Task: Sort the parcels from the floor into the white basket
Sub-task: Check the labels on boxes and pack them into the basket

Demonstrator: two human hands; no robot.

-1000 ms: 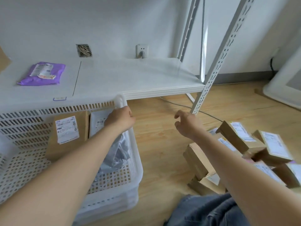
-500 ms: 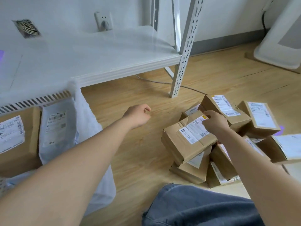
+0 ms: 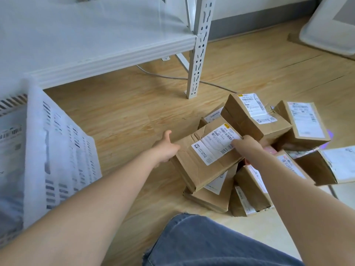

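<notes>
A pile of brown cardboard parcels with white labels lies on the wooden floor at the right. The top front parcel [image 3: 199, 164] is tilted, and both my hands grip it. My left hand [image 3: 166, 148] clasps its left edge with the thumb up. My right hand [image 3: 247, 147] holds its right side, fingers on the label. The white basket [image 3: 57, 150] stands at the left edge, blurred, its slotted wall towards me, with a parcel partly showing inside.
More parcels [image 3: 251, 116] lie behind and right of the held one. A white metal shelf [image 3: 107, 56] with a perforated upright [image 3: 197, 60] stands beyond, a grey cable [image 3: 172, 76] under it. A white tray [image 3: 330, 25] leans at top right. My jeans-clad knee [image 3: 201, 240] is below.
The view swung right and down, away from the basket. My left hand left the basket and reached the parcel's left edge. My right hand closed on the parcel's right side.
</notes>
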